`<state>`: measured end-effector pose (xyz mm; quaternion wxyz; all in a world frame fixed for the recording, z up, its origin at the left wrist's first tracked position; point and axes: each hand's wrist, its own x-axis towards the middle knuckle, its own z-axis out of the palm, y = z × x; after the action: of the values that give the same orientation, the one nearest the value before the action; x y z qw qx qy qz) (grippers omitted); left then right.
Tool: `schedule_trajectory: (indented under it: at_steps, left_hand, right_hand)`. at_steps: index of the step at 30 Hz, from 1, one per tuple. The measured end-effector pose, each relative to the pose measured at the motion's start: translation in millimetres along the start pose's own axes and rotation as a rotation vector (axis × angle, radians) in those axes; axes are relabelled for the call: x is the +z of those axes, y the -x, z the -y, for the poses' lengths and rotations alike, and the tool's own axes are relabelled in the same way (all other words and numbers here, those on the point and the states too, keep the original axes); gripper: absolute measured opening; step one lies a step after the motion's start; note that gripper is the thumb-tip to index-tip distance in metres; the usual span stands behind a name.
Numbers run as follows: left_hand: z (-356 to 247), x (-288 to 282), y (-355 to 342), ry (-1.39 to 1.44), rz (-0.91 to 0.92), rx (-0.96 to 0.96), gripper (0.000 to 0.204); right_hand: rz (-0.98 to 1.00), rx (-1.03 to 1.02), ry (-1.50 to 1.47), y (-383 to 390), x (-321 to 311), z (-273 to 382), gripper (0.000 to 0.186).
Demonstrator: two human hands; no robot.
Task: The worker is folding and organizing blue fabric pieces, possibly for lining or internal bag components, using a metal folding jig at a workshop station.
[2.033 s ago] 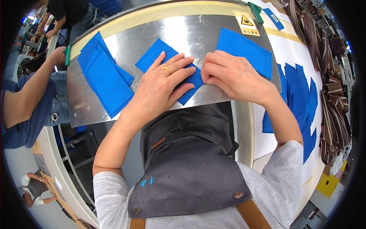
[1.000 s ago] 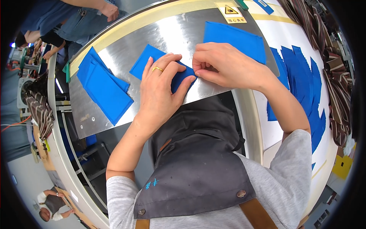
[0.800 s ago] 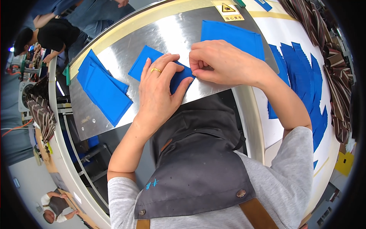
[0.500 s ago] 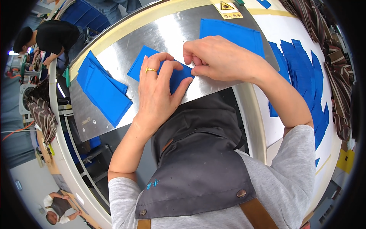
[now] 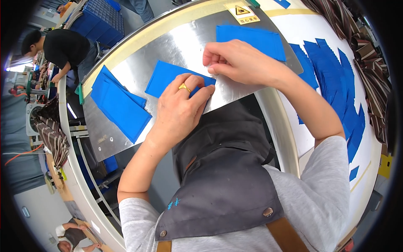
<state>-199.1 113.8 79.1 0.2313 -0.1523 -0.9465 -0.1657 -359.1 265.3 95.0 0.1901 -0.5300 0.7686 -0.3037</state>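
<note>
Resting on the right end of the middle blue piece (image 5: pixel 170 76), your left hand (image 5: pixel 180 103) is nearer, curled, any pinch unclear; your right hand (image 5: pixel 235 61), narrow, sits just beyond, any hold hidden. The piece's long axis slants rightward toward the table's (image 5: pixel 105 136) near edge.

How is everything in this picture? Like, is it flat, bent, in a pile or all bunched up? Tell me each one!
Left hand: fingers bent, on the middle blue piece
Right hand: fingers curled; what they hold, if anything, is unclear
Middle blue piece: lying flat, partly covered
Left blue pieces: overlapping
Upper right blue piece: flat
Blue pieces on the white surface: spread, overlapping
Striped cloth: bunched
</note>
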Motion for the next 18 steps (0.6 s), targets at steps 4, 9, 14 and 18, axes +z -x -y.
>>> schedule_trajectory:
  at_steps: [4,9,14,18]
  left_hand:
    - [0.5,3.0,3.5,0.016,-0.04,-0.007,0.022]
    - [0.3,2.5,3.2,0.027,-0.044,-0.005,0.021]
    - [2.1,4.8,4.2,0.029,-0.057,-0.029,0.018]
    - [0.0,3.5,5.0,0.042,-0.035,-0.077,0.019]
  right_hand:
    - [-0.288,-0.154,-0.024,29.5,14.2,-0.4,0.012]
    - [-0.427,-0.33,0.211,50.2,35.0,2.5,0.022]
    - [-0.377,-0.319,0.232,37.8,26.7,1.1,0.019]
    - [-0.229,-0.31,0.274,25.7,13.4,3.1,0.005]
